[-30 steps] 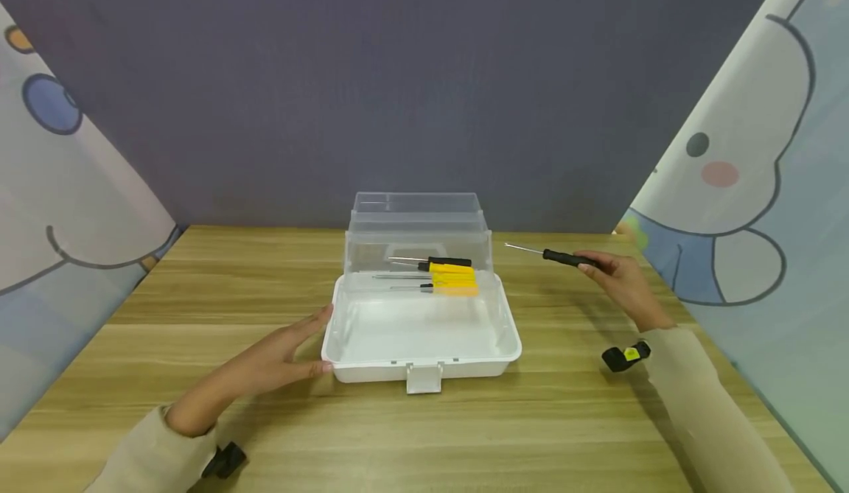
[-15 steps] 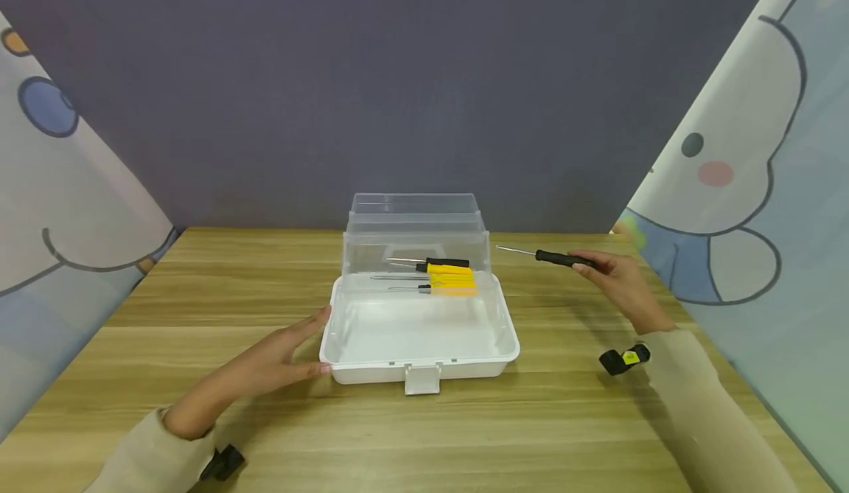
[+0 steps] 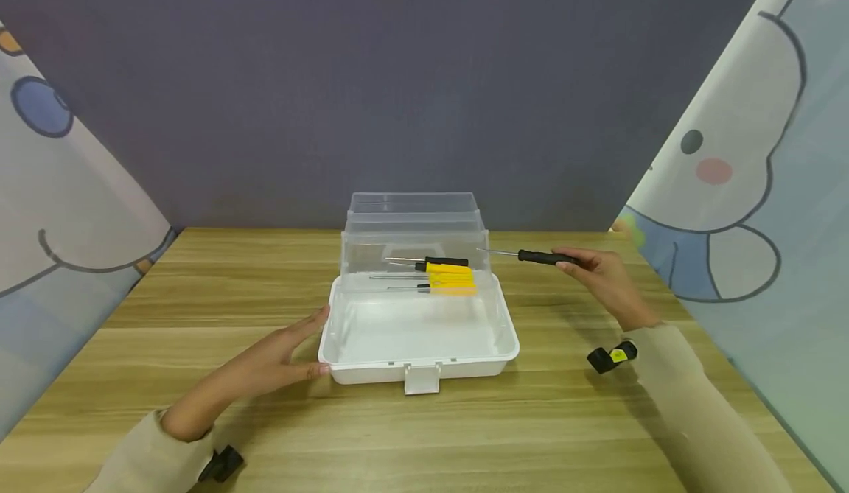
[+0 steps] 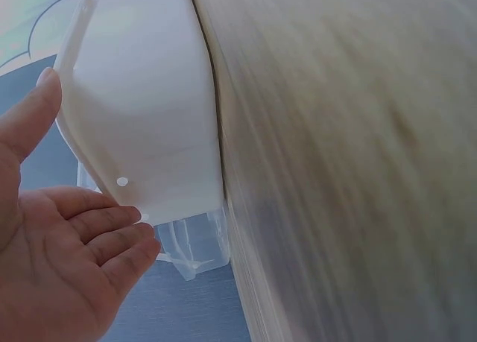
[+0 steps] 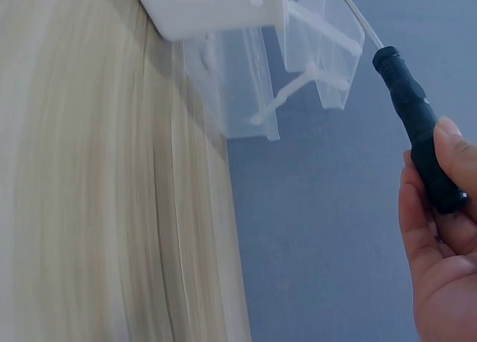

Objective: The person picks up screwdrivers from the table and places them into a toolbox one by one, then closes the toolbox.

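My right hand (image 3: 600, 279) pinches a black-handled screwdriver (image 3: 540, 257) by the end of its handle, with the metal shaft pointing left. In the head view its tip overlaps the right edge of the raised clear lid. A white toolbox (image 3: 424, 368) stands in the middle of the table with its lid open. My left hand (image 3: 272, 360) rests against the box's left side, thumb at the front corner and fingers along the side. In the left wrist view its fingers (image 4: 112, 241) are extended. Several yellow-handled screwdrivers (image 3: 451, 278) and a black-handled one (image 3: 447, 263) lie in the clear upper tray.
The wooden table (image 3: 424, 441) runs back to a dark grey partition (image 3: 424, 95). The stepped clear lid (image 3: 414, 217) stands up at the box's rear. A white latch (image 3: 421, 380) hangs from its front. Cartoon-printed panels (image 3: 723, 257) flank both sides.
My right hand has moved left with the screwdriver, bringing its tip from right of the box to the lid's right edge. My left hand stays at the box's side.
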A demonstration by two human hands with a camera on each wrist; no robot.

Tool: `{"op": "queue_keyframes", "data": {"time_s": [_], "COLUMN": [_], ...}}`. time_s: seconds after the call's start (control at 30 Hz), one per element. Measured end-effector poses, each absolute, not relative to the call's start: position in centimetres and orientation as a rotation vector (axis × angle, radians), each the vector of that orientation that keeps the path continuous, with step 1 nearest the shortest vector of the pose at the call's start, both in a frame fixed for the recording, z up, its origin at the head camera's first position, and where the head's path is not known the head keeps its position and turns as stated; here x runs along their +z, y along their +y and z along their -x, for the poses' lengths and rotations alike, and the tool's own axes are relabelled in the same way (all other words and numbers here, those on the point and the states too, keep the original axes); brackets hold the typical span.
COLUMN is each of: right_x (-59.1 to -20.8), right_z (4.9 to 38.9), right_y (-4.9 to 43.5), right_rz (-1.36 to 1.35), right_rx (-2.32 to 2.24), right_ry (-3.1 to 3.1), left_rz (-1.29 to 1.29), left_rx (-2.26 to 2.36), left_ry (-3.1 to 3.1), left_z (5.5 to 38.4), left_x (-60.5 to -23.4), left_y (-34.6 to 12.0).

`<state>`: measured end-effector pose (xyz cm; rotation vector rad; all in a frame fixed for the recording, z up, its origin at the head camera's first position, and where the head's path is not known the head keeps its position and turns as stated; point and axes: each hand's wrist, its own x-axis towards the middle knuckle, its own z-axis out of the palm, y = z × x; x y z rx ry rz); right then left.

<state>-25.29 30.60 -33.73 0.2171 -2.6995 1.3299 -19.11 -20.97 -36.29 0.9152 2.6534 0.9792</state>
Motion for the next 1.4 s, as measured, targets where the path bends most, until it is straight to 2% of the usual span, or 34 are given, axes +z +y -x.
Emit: {"op": "queue_keyframes", "data": {"time_s": [0.53,1.4], "right_x": [-33.8,-33.5], "right_z": [26.3,27.0], "right_y": [27.1,22.1], "right_rz": [-0.3,-0.363], "right_rx": [1.349,1.625], "right_ry": [-2.715,-2.71], "left_rz": [-0.926,-0.94], "left_rx": [0.983,0.985], "left_ry": [2.657,2.668], "left_z": [19.1,18.9], "left_x": [-36.5,-36.5], "left_y": [-21.2,-21.1]}}
